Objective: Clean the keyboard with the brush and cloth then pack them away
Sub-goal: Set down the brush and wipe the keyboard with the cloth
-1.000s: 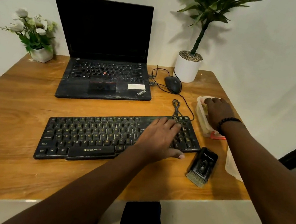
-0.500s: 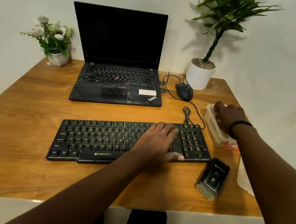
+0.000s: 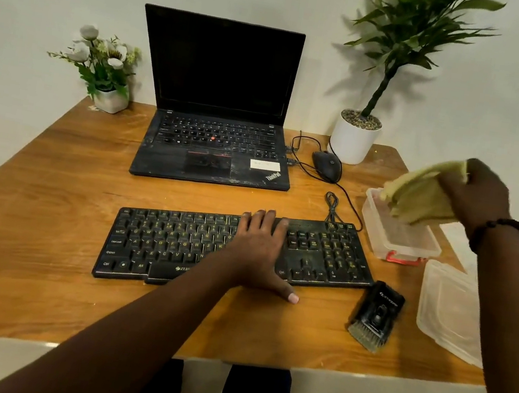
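Brush (image 3: 374, 316) lies near the desk's (image 3: 34, 279) front-right corner; left hand (image 3: 259, 254) flat on keyboard (image 3: 175, 244), fingers straight; right hand (image 3: 479, 197) grips cloth (image 3: 421, 194) above box (image 3: 394, 238).

A dusty black keyboard (image 3: 236, 250) lies flat before me. A small black brush (image 3: 375, 315) lies near its right end. A yellow cloth (image 3: 422, 191) hangs bunched above an open clear container (image 3: 397, 238).

Even soft light, plant (image 3: 409, 33) shadow on wall, edges warped, cloth (image 3: 421, 194) blurred.

Black keyboard (image 3: 326, 258), yellow cloth (image 3: 421, 194), black brush (image 3: 375, 313), white pot (image 3: 351, 143).
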`<state>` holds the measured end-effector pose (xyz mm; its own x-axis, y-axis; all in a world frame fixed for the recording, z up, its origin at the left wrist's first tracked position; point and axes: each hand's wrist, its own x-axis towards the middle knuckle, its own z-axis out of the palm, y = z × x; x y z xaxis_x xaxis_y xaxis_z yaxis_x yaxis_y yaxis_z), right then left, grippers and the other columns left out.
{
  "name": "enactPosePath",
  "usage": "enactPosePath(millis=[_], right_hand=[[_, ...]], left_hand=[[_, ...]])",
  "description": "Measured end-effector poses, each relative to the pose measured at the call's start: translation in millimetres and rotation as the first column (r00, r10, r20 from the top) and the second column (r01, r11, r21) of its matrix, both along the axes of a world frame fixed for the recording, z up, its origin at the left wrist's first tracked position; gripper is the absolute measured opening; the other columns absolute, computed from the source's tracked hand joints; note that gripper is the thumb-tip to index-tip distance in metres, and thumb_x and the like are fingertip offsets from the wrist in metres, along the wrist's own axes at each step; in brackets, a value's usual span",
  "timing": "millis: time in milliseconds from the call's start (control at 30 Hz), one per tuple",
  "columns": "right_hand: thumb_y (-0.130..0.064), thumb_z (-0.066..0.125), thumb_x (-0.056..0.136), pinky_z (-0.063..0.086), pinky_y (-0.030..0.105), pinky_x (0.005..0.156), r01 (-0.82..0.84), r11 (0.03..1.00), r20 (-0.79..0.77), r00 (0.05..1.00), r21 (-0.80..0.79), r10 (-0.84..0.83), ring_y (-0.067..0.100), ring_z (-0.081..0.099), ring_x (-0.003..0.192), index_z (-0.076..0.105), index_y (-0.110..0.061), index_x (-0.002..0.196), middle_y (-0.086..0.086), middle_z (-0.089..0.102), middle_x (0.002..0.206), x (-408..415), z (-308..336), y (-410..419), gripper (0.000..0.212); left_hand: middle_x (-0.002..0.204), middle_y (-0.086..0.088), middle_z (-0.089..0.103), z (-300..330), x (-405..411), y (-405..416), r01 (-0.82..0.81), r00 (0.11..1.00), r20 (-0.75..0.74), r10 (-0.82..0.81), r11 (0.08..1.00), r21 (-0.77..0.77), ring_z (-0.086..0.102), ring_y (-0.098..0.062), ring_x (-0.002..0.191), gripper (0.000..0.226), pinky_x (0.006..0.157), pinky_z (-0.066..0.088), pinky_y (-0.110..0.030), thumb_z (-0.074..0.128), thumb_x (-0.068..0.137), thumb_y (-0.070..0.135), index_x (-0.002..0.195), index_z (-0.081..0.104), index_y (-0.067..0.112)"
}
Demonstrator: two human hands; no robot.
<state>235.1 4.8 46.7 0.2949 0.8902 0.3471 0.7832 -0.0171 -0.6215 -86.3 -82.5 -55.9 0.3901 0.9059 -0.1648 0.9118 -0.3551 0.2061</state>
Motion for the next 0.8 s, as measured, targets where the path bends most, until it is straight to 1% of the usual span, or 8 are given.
enactPosePath(millis=[100, 167, 233, 333, 467, 567, 633, 800], right_hand=[[-0.047, 0.072, 0.067, 0.051, 0.044, 0.088, 0.042, 0.986, -0.690, 0.719, 0.163, 0.084, 0.025, 0.060, 0.095, 0.066, -0.022, 0.089, 0.003, 0.063, 0.101, 9.7, 2.2, -25.1, 0.033], [-0.032, 0.075, 0.073, 0.052, 0.038, 0.084, 0.025, 0.965, -0.960, 0.104, 0.262, 0.259, 0.025, 0.063, 0.090, 0.066, -0.017, 0.086, 0.006, 0.064, 0.094, 0.4, 2.9, -43.8, 0.021], [-0.014, 0.068, 0.078, 0.050, 0.040, 0.087, 0.061, 0.938, -0.857, -0.390, 0.340, 0.336, 0.027, 0.064, 0.092, 0.066, -0.005, 0.097, 0.012, 0.066, 0.097, -22.7, -3.9, -63.7, 0.021], [-0.005, 0.067, 0.066, 0.048, 0.044, 0.090, 0.046, 0.922, -0.784, -0.510, 0.385, 0.353, 0.028, 0.061, 0.111, 0.057, -0.008, 0.127, 0.010, 0.064, 0.121, -61.4, -15.5, -87.4, 0.062], [0.001, 0.059, 0.071, 0.055, 0.036, 0.069, -0.016, 0.950, -0.895, -0.343, 0.311, 0.287, 0.031, 0.069, 0.089, 0.055, -0.006, 0.120, 0.014, 0.067, 0.109, -103.9, -22.3, -93.2, 0.050], [-0.007, 0.046, 0.094, 0.056, 0.034, 0.069, -0.098, 0.985, -0.890, 0.422, 0.142, 0.171, 0.026, 0.062, 0.094, 0.054, -0.016, 0.124, 0.008, 0.061, 0.113, -137.4, -35.2, -93.1, 0.033], [-0.014, 0.046, 0.098, 0.042, 0.041, 0.103, -0.221, 0.975, -0.358, 0.913, -0.027, 0.196, 0.021, 0.044, 0.127, 0.043, -0.019, 0.140, 0.006, 0.043, 0.143, -152.3, -63.5, -85.7, 0.042], [-0.051, 0.019, 0.100, -0.002, 0.039, 0.119, -0.179, 0.858, 0.410, 0.819, -0.482, 0.402, 0.023, -0.010, 0.148, 0.002, -0.009, 0.153, 0.009, -0.007, 0.161, -175.4, -118.5, -83.3, 0.070]], left_hand=[[0.165, -0.014, -0.002, 1.1, -6.9, -2.0, 0.008, 0.999, 0.040, -0.009, 1.000, 0.018, -0.007, -0.036, 0.151, 0.141, 0.118, -0.012, -0.050, 0.067, 0.060, 0.085, 0.157, -0.006, 0.013], [0.163, -0.013, 0.005, 2.6, -11.0, -2.4, 0.019, 0.999, 0.038, -0.021, 0.999, 0.042, 0.001, -0.035, 0.150, 0.142, 0.120, -0.007, -0.049, 0.067, 0.059, 0.085, 0.157, -0.004, 0.011], [0.162, -0.012, 0.008, 3.5, -15.6, -1.4, 0.021, 0.999, 0.027, -0.022, 0.999, 0.038, 0.006, -0.035, 0.149, 0.143, 0.120, -0.002, -0.049, 0.067, 0.058, 0.086, 0.157, -0.004, 0.011], [0.163, -0.011, 0.006, 5.5, -25.3, -3.2, 0.015, 1.000, 0.009, -0.015, 1.000, 0.017, 0.004, -0.035, 0.149, 0.145, 0.120, -0.002, -0.048, 0.068, 0.058, 0.086, 0.157, -0.007, 0.012], [0.165, -0.009, 0.001, 9.7, -41.5, -8.3, 0.016, 1.000, -0.020, -0.016, 1.000, -0.013, 0.001, -0.033, 0.150, 0.147, 0.120, -0.004, -0.047, 0.071, 0.058, 0.082, 0.157, -0.010, 0.011], [0.165, -0.009, -0.001, 12.4, -50.8, -8.5, 0.022, 0.999, -0.048, -0.024, 0.999, -0.026, 0.000, -0.032, 0.151, 0.147, 0.120, -0.004, -0.046, 0.072, 0.057, 0.082, 0.157, -0.008, 0.010], [0.166, -0.009, -0.001, 11.2, -54.6, -7.9, 0.022, 0.998, -0.050, -0.023, 0.999, -0.027, -0.001, -0.032, 0.151, 0.145, 0.120, -0.005, -0.047, 0.069, 0.057, 0.085, 0.158, -0.005, 0.011], [0.164, -0.010, 0.009, 5.4, -51.3, -12.9, 0.004, 0.999, -0.048, -0.001, 0.998, 0.061, 0.008, -0.031, 0.150, 0.136, 0.121, 0.002, -0.046, 0.055, 0.059, 0.093, 0.157, 0.007, 0.012]])
